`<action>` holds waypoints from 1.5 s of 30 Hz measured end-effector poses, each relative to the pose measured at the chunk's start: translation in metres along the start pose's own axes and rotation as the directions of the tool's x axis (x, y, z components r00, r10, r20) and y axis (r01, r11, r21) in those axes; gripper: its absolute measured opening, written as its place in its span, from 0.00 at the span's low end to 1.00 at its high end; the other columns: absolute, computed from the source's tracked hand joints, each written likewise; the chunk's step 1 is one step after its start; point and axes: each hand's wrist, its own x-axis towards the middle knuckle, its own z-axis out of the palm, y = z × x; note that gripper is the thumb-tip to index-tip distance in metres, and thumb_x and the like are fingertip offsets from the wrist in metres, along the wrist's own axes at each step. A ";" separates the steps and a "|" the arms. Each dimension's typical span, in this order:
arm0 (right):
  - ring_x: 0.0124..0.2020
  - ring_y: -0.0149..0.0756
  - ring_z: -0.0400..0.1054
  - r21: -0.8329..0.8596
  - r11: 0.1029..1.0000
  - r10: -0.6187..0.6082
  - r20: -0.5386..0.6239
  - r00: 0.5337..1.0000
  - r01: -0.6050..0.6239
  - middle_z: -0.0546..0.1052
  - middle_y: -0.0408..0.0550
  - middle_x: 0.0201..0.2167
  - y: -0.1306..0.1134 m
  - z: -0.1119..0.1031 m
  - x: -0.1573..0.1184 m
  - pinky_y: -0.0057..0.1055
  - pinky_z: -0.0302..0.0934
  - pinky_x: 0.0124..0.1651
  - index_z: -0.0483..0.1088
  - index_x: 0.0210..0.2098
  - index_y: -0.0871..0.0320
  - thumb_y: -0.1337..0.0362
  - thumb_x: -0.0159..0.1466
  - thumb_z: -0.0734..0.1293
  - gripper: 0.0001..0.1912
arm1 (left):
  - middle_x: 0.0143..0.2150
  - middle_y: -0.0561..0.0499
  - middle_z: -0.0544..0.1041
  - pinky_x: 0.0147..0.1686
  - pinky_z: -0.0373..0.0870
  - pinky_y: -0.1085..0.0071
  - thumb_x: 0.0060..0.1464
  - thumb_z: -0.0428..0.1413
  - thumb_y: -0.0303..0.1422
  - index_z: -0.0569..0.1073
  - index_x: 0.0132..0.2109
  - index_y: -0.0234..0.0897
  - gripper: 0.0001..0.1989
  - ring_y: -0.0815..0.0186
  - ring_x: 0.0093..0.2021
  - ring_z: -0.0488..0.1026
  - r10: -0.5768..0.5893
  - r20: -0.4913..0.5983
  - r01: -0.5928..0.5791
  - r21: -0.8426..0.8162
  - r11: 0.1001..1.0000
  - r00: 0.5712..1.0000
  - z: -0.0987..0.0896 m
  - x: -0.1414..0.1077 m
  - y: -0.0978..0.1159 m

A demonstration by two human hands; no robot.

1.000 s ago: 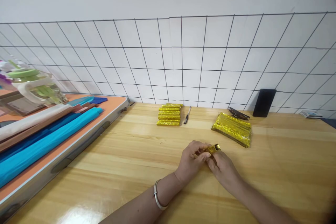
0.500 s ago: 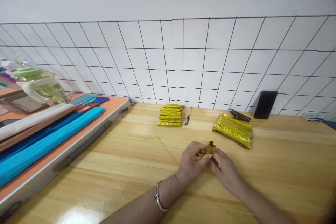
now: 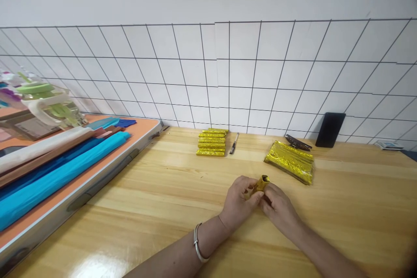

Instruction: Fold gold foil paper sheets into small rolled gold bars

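A small gold foil tube [image 3: 262,182] stands tilted between my two hands, its open end facing up. My left hand [image 3: 241,200] is closed round its left side, with a silver bangle on the wrist. My right hand [image 3: 278,208] pinches the tube from the right, and its fingertips are partly hidden behind it. Beyond my hands, several gold rolls [image 3: 211,143] lie in a stack-like row on the wooden table [image 3: 163,195]. A pile of flat gold foil sheets [image 3: 289,160] lies to the right.
A pen [image 3: 234,143] lies beside the rolls. Behind the sheets is a dark hair clip [image 3: 297,143]; a black phone [image 3: 330,130] leans on the tiled wall. At left, an orange board [image 3: 143,128] holds blue, brown and white rolls [image 3: 65,178] and a green-lidded bottle [image 3: 48,102].
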 end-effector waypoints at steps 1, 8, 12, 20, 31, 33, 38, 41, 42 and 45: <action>0.40 0.41 0.65 -0.005 1.000 0.002 -0.001 1.000 -0.003 0.71 0.50 0.36 0.001 0.000 0.000 0.38 0.61 0.42 0.67 0.38 0.56 0.65 0.63 0.59 0.07 | 0.36 0.50 0.73 0.38 0.65 0.71 0.47 0.58 0.25 0.73 0.39 0.36 0.09 0.66 0.37 0.68 -0.005 0.003 0.005 0.001 1.000 1.000 0.000 0.000 0.000; 0.41 0.42 0.65 -0.020 1.000 -0.021 -0.029 0.999 0.020 0.71 0.51 0.38 0.002 0.000 -0.001 0.38 0.61 0.42 0.67 0.39 0.56 0.64 0.63 0.59 0.08 | 0.40 0.49 0.74 0.39 0.66 0.72 0.52 0.56 0.28 0.73 0.42 0.37 0.09 0.66 0.39 0.69 -0.024 0.037 0.027 -0.089 0.996 0.999 -0.001 -0.001 0.000; 0.40 0.42 0.64 -0.045 0.998 -0.035 -0.043 0.998 0.033 0.71 0.50 0.36 0.007 0.001 0.001 0.38 0.60 0.41 0.68 0.39 0.56 0.63 0.63 0.60 0.08 | 0.40 0.48 0.74 0.38 0.66 0.72 0.52 0.55 0.29 0.73 0.43 0.36 0.10 0.66 0.39 0.70 -0.038 0.073 0.048 -0.144 0.988 0.997 -0.002 0.000 -0.002; 0.40 0.41 0.63 -0.057 0.998 -0.045 -0.054 0.998 0.042 0.71 0.49 0.36 0.010 0.002 0.002 0.37 0.59 0.41 0.66 0.38 0.56 0.64 0.62 0.61 0.06 | 0.41 0.48 0.74 0.37 0.67 0.72 0.51 0.56 0.31 0.73 0.44 0.37 0.12 0.66 0.38 0.70 -0.100 0.138 0.131 -0.234 0.963 0.985 0.001 0.004 -0.013; 0.38 0.40 0.62 -0.102 0.994 -0.046 -0.069 0.997 0.039 0.70 0.48 0.33 0.012 0.004 0.002 0.36 0.58 0.39 0.63 0.32 0.57 0.67 0.60 0.62 0.01 | 0.39 0.49 0.74 0.36 0.67 0.73 0.51 0.57 0.33 0.73 0.43 0.36 0.12 0.67 0.37 0.70 -0.098 0.182 0.147 -0.283 0.948 0.978 0.003 0.005 -0.026; 0.38 0.40 0.62 -0.106 0.994 -0.038 -0.063 0.997 0.031 0.70 0.48 0.33 0.012 0.003 0.002 0.36 0.58 0.39 0.63 0.32 0.57 0.67 0.60 0.62 0.01 | 0.38 0.49 0.74 0.36 0.68 0.73 0.51 0.58 0.33 0.73 0.43 0.36 0.12 0.67 0.36 0.70 -0.100 0.192 0.155 -0.300 0.941 0.976 0.003 0.005 -0.026; 0.39 0.41 0.63 -0.122 0.992 -0.027 -0.009 1.000 0.026 0.71 0.48 0.35 0.012 0.003 0.004 0.37 0.59 0.40 0.66 0.33 0.56 0.65 0.59 0.63 0.02 | 0.38 0.50 0.74 0.34 0.68 0.74 0.51 0.57 0.32 0.72 0.43 0.36 0.11 0.68 0.34 0.70 -0.131 0.117 0.159 -0.277 0.948 0.984 -0.001 0.006 -0.021; 0.39 0.41 0.64 -0.137 0.990 -0.033 -0.014 0.999 0.031 0.72 0.49 0.36 0.014 0.003 0.004 0.38 0.59 0.41 0.68 0.37 0.56 0.64 0.60 0.63 0.06 | 0.39 0.50 0.74 0.36 0.68 0.73 0.51 0.56 0.32 0.71 0.45 0.36 0.12 0.69 0.34 0.70 -0.151 0.009 0.148 -0.277 0.950 0.988 -0.006 0.011 -0.022; 0.40 0.41 0.64 -0.141 0.989 -0.041 -0.022 0.999 0.038 0.72 0.49 0.37 0.014 0.003 0.004 0.38 0.59 0.42 0.68 0.39 0.55 0.64 0.60 0.63 0.08 | 0.40 0.50 0.74 0.37 0.68 0.73 0.52 0.56 0.32 0.71 0.45 0.36 0.13 0.69 0.34 0.70 -0.160 -0.012 0.150 -0.283 0.947 0.987 -0.009 0.013 -0.024; 0.43 0.42 0.64 -0.151 0.987 -0.061 -0.033 0.998 0.055 0.72 0.50 0.40 0.014 0.003 0.003 0.39 0.59 0.44 0.69 0.42 0.55 0.64 0.60 0.63 0.11 | 0.39 0.50 0.75 0.38 0.68 0.72 0.52 0.55 0.32 0.71 0.45 0.35 0.13 0.69 0.34 0.70 -0.192 -0.001 0.182 -0.325 0.928 0.981 -0.015 0.021 -0.033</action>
